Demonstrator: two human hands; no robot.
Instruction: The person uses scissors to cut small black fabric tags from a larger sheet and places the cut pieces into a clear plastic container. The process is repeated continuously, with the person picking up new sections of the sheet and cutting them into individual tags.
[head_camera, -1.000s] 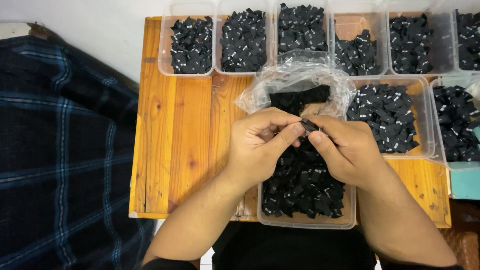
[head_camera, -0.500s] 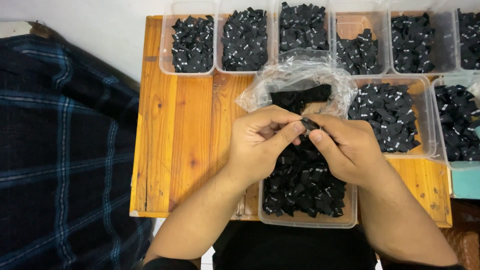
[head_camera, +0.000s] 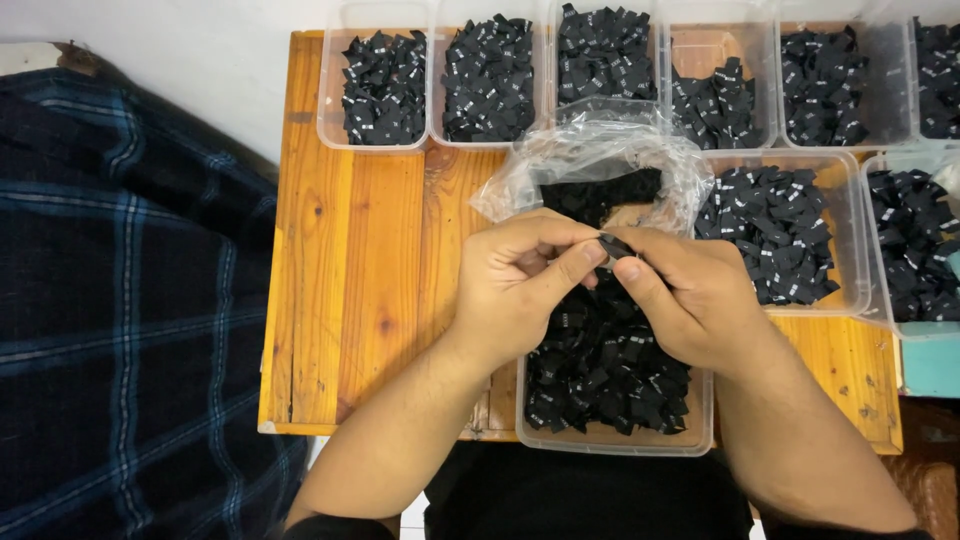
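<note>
My left hand (head_camera: 520, 285) and my right hand (head_camera: 690, 290) meet over the middle of a small wooden table (head_camera: 370, 260). Together their thumbs and forefingers pinch one small black fabric label (head_camera: 612, 245). Right below them stands a clear plastic tub (head_camera: 610, 435) heaped with the same black labels. Just behind the hands lies an open clear plastic bag (head_camera: 600, 155) with more black labels inside it.
Several clear tubs of black labels line the table's far edge (head_camera: 385, 85) and right side (head_camera: 780, 230). A dark blue plaid cloth (head_camera: 120, 300) fills the left of the view. A teal box corner (head_camera: 930, 365) sits at the right edge.
</note>
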